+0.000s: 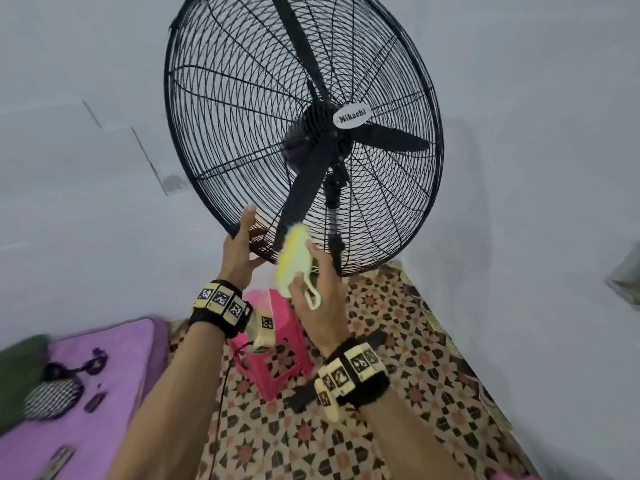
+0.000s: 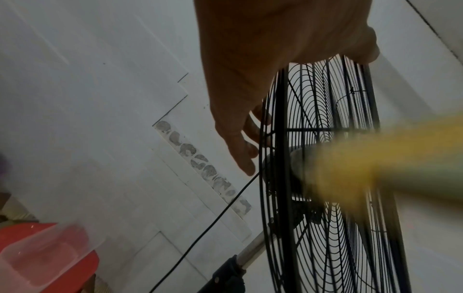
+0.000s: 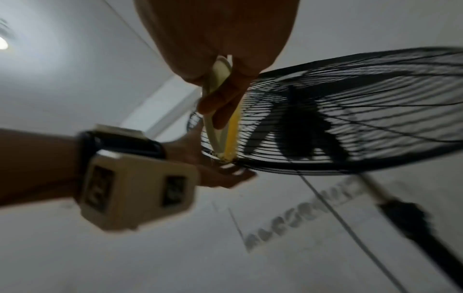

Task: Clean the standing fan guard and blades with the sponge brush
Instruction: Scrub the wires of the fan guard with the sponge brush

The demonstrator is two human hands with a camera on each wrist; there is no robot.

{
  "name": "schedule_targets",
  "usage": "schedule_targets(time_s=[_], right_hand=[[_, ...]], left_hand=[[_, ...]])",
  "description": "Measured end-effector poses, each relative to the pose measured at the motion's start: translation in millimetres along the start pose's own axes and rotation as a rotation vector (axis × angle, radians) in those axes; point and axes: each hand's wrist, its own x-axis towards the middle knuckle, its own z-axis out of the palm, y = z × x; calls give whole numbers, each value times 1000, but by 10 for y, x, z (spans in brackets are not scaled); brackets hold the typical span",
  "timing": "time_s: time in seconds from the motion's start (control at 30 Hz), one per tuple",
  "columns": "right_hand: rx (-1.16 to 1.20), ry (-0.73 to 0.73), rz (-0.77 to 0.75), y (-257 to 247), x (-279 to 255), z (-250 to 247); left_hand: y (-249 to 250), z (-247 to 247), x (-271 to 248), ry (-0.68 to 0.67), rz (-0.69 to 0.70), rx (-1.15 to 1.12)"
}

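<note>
A big black standing fan stands ahead, its wire guard round three black blades and a hub with a white label. My left hand grips the guard's lower rim, thumb on the front, fingers behind. My right hand holds a yellow sponge brush by its pale looped handle and presses the sponge against the guard's lower front wires. In the left wrist view the brush is a yellow blur.
The fan's pole drops to a patterned floor. A pink plastic stool stands under my hands, with a clear container on it. A purple mat with small dark items lies at left. A black cord hangs behind.
</note>
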Motion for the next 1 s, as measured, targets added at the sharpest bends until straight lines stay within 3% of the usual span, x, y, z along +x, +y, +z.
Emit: schedule_targets(time_s=[0.03,0.1,0.2,0.27,0.33,0.43,0.47,0.57,0.63,0.7,0.83,0.93,1.0], right_hand=[[19,-41,-51,-64,75,78],[37,-24,3,-56,151,107],[2,96,277,256,69,-216],[-4,172,367,386,21,-432],[52,102,270,259,109,-414],[23,-92,-20,10,258,-130],[23,-89,-1,19,279,-88],[48,47,348,234,258,-302],[-1,100,432,379,244,-502],[58,67,325,297,345,-528],[106,-187,1,-15,526,-222],[100,-114,281,110,488,-347],[-27,-30,399,251,454,-552]], left_hand=[[-12,11,0,5,1,-2],[-38,19,0,7,1,-39],[-48,31,-24,-23,-16,-94],[-66,64,-34,-41,-16,-116],[-82,130,-37,-15,-3,-146],[-95,198,-8,60,4,-130],[-83,209,-10,63,12,-147],[-65,200,6,48,11,-223],[-79,188,24,29,9,-236],[-101,198,27,40,10,-234],[-115,212,43,68,20,-205],[-109,191,58,71,8,-237],[-126,169,67,73,12,-254]])
